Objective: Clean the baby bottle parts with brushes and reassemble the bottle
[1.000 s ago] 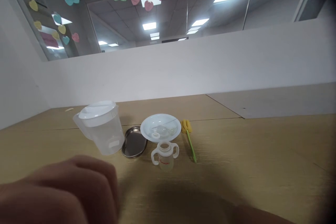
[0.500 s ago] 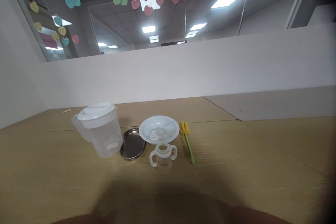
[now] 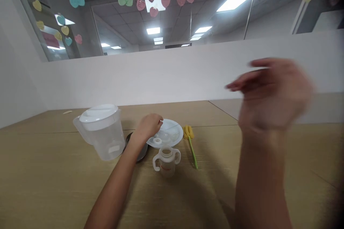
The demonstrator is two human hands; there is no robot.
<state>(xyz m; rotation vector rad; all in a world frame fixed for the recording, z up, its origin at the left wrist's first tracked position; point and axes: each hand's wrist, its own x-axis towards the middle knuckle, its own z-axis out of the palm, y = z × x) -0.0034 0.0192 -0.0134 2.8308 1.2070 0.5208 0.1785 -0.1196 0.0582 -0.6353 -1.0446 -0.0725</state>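
Note:
My left hand [image 3: 149, 125] is at the left rim of a shallow white bowl [image 3: 176, 128], its fingers curled over that edge; the fingertips are partly hidden. Inside the bowl lie a white ring [image 3: 157, 141] and small clear pieces that are hard to make out. My right hand [image 3: 276, 91], blurred by motion, is raised high on the right with its fingers apart and nothing in them. A translucent two-handled baby cup [image 3: 167, 166] stands upright, lidless, in front of the bowl. To the bowl's right lies a yellow sponge brush [image 3: 191, 145] with a green handle.
A clear plastic pitcher [image 3: 106, 136] with a white lid stands at the left. My left forearm partly covers a dark metal tray [image 3: 142, 154]. Behind the wooden table [image 3: 53, 171] is a white wall [image 3: 188, 75] with glass panes above.
Both hands have come up into view from the bottom edge. The left has reached the bowl's left rim; the right is up in the air. The objects have hardly moved.

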